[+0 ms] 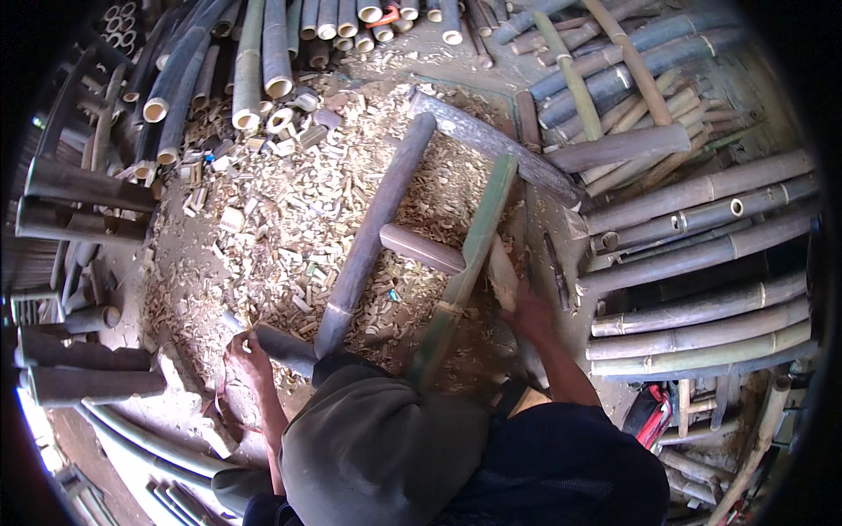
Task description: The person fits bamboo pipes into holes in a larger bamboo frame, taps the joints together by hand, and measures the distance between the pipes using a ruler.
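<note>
My left hand [249,358] is at the lower left, beside the end of a short dark bamboo piece [288,348]. Its fingers are curled together, and what they pinch is too small to make out. A little blurred, my right hand [529,314] grips a pale wooden club-like piece [501,273] just right of a green bamboo pole [482,219]. That pole slants away from me, with a cut notch partway along. To its left lies a dark bamboo pole [375,223]. A short brown crosspiece [424,247] joins the two.
Beyond these poles lies a dark thick beam [500,140]. Wood chips and offcuts [272,210] cover the ground. Bamboo poles are stacked at the far side [276,61], right [702,250] and left [88,223]. A red and black item [650,412] sits at the lower right.
</note>
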